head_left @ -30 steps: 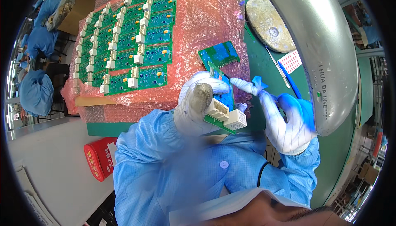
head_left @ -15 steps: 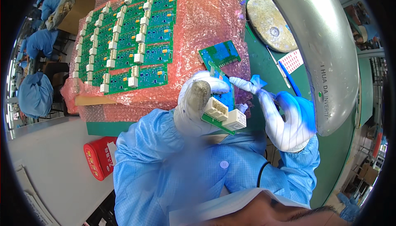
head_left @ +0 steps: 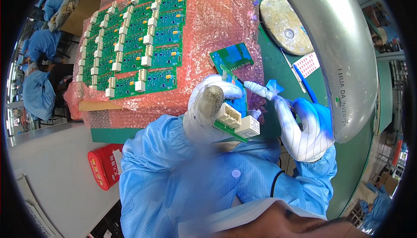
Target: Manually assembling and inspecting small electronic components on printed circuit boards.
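My left hand [head_left: 206, 103], in a white glove with a dirty thumb, is closed round a green circuit board [head_left: 236, 104]. The board is tilted and carries a white socket connector [head_left: 229, 115] and a white box-shaped part [head_left: 248, 127] at its near end. In my right hand [head_left: 302, 127], also gloved, is a slim white-wrapped tool [head_left: 257, 89] with a blue strip round it. Its dark tip is at the board's upper right edge; whether it touches cannot be made out. Just beyond lies another circuit board [head_left: 232, 57], flat on the pink bubble wrap [head_left: 208, 16].
Rows of circuit boards [head_left: 160, 55] cover the bubble wrap at left. A big silver lamp hood [head_left: 343, 60] hangs close to my right hand. On the green table are a stone-like disc [head_left: 284, 23], a blue pen [head_left: 305, 83], tweezers [head_left: 293, 70] and a label sheet [head_left: 307, 64].
My right hand and the tool have shifted slightly to the right. The held board has barely moved. A seated person in blue at far left has changed posture.
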`<move>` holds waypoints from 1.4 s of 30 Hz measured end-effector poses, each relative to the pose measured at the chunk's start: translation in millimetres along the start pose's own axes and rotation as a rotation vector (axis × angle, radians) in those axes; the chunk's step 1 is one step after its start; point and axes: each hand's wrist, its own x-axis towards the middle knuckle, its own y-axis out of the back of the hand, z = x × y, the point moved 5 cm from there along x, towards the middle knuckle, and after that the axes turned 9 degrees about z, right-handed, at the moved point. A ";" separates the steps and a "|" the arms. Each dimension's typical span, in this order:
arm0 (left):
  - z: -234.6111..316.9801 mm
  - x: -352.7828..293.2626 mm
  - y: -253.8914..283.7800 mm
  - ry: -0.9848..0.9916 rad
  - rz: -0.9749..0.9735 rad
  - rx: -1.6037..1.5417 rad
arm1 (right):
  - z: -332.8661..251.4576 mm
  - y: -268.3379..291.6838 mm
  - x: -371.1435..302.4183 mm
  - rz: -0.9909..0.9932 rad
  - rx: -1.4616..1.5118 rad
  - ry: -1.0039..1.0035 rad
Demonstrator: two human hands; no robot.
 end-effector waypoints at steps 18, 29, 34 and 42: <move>-0.4 -4.3 1.4 0.112 0.047 0.121 | -2.7 5.7 -7.9 0.141 -0.073 -0.032; -0.6 -10.5 1.5 0.030 -0.088 0.181 | -4.4 0.6 -12.2 0.227 -0.088 0.026; -1.7 -6.9 -2.4 0.010 -0.028 -0.004 | -9.6 5.4 -3.7 0.330 -0.152 0.087; 3.8 -8.2 -12.0 -0.164 -0.131 0.065 | -6.2 10.4 13.7 0.065 -0.227 0.042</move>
